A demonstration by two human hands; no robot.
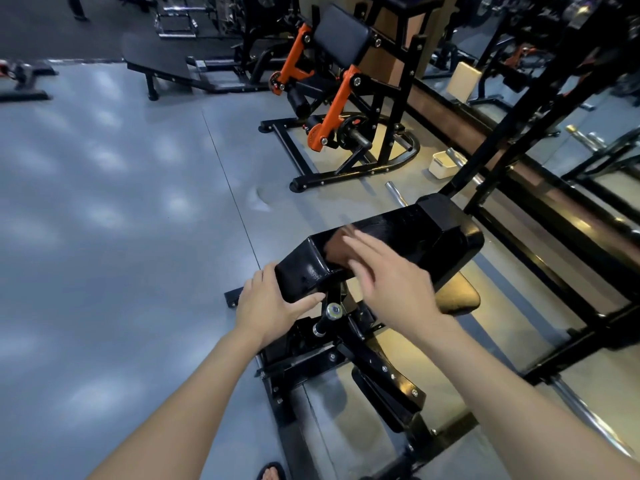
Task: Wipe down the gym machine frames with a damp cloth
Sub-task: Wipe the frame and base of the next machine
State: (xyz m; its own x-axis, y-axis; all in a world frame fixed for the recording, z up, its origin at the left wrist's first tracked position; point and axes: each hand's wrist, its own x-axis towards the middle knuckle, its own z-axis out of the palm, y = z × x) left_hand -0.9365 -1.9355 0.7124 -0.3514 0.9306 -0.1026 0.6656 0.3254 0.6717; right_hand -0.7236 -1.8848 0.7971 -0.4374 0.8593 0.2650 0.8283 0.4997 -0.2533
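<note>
A black padded arm rest [415, 230] tops the black machine frame [346, 362] in front of me. My left hand [266, 306] grips the pad's near end, thumb underneath and fingers over the corner. Blurred with motion, my right hand [384, 275] lies flat over the pad's top with its fingers straight. Under those fingertips sits a brownish patch [337, 251]; whether it is a cloth or the hand's reflection on the glossy pad I cannot tell.
An orange-and-black machine [332, 98] stands behind. A white tub [441, 164] and a chrome bar [396, 194] lie on the floor near a black upright [519, 109] and the mirror wall at right. Grey floor [121, 202] spreads left. My sandalled foot [272, 471] is at the bottom.
</note>
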